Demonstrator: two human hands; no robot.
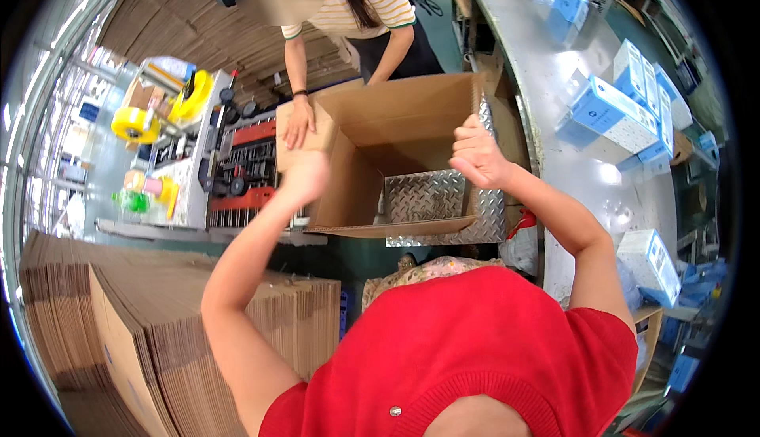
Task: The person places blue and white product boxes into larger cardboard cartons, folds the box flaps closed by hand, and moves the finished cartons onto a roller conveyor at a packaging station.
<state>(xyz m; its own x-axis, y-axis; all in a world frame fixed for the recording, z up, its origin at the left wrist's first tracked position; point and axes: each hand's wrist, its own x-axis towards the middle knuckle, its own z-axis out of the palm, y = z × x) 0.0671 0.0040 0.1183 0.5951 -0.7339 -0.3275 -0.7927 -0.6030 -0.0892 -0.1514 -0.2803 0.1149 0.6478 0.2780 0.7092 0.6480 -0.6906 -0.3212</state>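
An open cardboard box [404, 116] stands in front of me, and patterned metal plate [427, 195] shows through its bottom. My right hand [480, 153] is closed at the top of the box's right wall, its thumb toward the inside; the fingers look curled over the edge. Over the box's left side is my left hand [306, 177], smeared by motion, so its fingers cannot be made out. Just beyond it, a co-worker's hand [299, 123] lies flat on a cardboard panel [321, 124] on the left. I cannot tell whether that panel is a flap of this box.
A metal table [554, 140] with blue and white cartons [609, 112] runs along the right. Left of the box is a roller machine [241, 168] with yellow tape rolls [136, 124]. Stacked flat cardboard [182, 318] stands at the near left. The co-worker [380, 1] stands opposite.
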